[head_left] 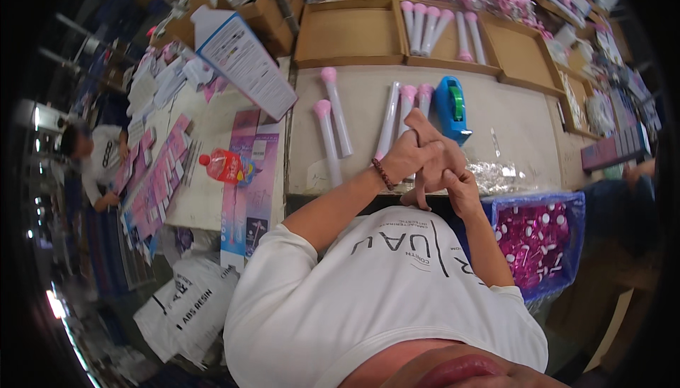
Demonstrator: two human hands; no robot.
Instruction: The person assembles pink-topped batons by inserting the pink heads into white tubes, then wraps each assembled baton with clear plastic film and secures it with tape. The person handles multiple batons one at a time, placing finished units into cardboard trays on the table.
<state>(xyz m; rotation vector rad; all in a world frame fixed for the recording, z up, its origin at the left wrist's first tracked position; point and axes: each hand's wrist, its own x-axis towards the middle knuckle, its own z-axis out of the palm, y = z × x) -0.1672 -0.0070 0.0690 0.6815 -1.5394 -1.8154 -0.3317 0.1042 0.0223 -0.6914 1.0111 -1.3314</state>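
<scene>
Both of my hands are together over the near edge of the table. My left hand (409, 155), below a beaded bracelet, has its fingers bent and closed. My right hand (460, 186) pinches close beside it. Between them is a beige, soft-looking piece (422, 127) with a narrow end hanging down; its kind I cannot make out. Just beyond lie pale tubes with pink ends (408, 97), partly hidden by my hands. A blue tape dispenser (445, 97) with a green roll stands next to them. Two more pink-ended tubes (331, 133) lie to the left.
Open cardboard trays (347, 34) line the back, one holding several tubes. A blue bin (579, 225) of magenta pieces stands at right. On the left are a tilted printed box (248, 58), a red-capped bottle (223, 166) and flat cartons (159, 186). Another person (103, 161) works far left.
</scene>
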